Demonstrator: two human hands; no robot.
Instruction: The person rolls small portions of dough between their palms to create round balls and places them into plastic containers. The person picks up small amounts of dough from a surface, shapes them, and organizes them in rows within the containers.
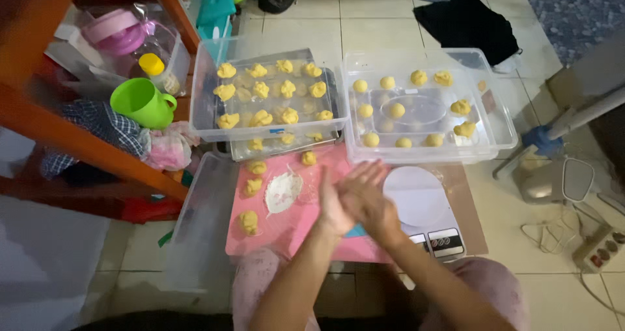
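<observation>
Pink mat on floor, left hand and right hand pressed together above it

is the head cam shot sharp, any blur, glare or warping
Head view: the pressed-together left hand and right hand are smeared by motion blur; the dough lumps in the left tub look soft rather than crisp; light glare whitens the right tub; the shelf side is dim; floor tiles bow from a wide lens.

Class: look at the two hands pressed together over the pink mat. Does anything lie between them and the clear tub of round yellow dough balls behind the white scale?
Nothing visible does. The hands, left hand and right hand, are above the pink mat. The scale sits to the side, and the open tub is just beyond.
</observation>
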